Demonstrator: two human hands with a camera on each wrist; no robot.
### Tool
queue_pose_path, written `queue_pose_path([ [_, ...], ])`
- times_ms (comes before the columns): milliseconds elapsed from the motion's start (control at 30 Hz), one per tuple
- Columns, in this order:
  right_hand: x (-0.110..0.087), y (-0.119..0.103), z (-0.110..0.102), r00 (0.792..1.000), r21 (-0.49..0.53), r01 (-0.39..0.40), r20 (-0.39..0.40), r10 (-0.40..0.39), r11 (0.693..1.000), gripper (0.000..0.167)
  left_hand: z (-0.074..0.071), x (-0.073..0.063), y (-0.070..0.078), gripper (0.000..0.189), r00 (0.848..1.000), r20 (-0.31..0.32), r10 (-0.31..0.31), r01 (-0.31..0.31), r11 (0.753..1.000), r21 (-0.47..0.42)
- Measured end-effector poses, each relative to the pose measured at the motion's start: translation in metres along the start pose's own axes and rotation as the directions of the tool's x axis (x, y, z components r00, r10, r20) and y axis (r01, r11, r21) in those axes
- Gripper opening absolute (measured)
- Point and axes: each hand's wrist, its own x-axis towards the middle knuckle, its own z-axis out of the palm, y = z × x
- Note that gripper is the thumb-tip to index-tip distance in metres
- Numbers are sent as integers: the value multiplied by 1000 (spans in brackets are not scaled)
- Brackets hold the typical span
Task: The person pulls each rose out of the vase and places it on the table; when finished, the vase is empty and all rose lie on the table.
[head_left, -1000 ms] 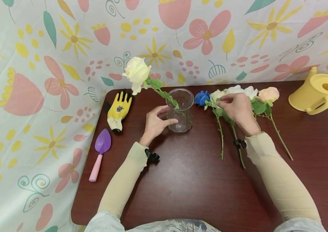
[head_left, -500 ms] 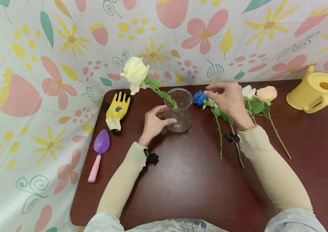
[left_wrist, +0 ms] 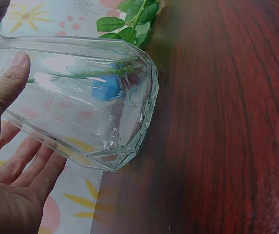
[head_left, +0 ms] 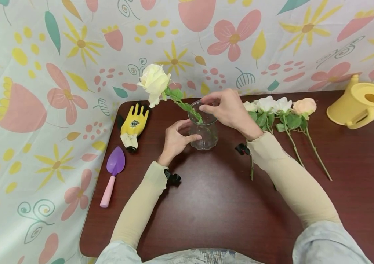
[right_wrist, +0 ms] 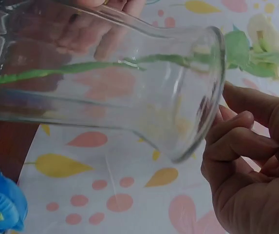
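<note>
A clear glass vase (head_left: 209, 139) with a flared rim stands upright. My left hand (head_left: 177, 141) grips its side, thumb and fingers on opposite faces, as the left wrist view shows. One cream-white rose (head_left: 154, 82) leans out to the left, its green stem (right_wrist: 100, 66) running down inside the glass. Right at the rim is my right hand (head_left: 229, 110), its thumb and forefinger apart and the other fingers loosely curled; nothing shows between them. A blue rose (right_wrist: 4, 202) lies beside the vase, hidden behind the right hand in the head view.
Right of the vase lie several cut roses, white (head_left: 266, 104) and peach (head_left: 305, 107). A yellow watering can (head_left: 358, 104) stands far right. On the left are a yellow gardening glove (head_left: 135, 124) and a purple trowel (head_left: 116, 161). Patterned cloth (head_left: 173, 29) hangs behind.
My right hand has moved left from above the lying roses, past the blue rose, to the vase rim. The left hand stays on the vase, and the leaning rose keeps its place.
</note>
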Motion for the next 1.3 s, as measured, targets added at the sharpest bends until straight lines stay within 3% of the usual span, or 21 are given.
queue_pose_path([
  [500, 15, -17, 16, 987, -20, 1, 162, 3, 1000, 26, -1, -1, 1, 64, 1000, -14, 15, -15, 1000, 26],
  [967, 19, -18, 25, 988, -70, 32, 155, -21, 997, 22, -2, -2, 0, 62, 1000, 6, -19, 20, 1000, -4],
  [1300, 18, -16, 29, 993, -70, 78, 93, -71, 995, 16, -1, -1, -1, 62, 1000, 3, 17, -17, 1000, 6],
])
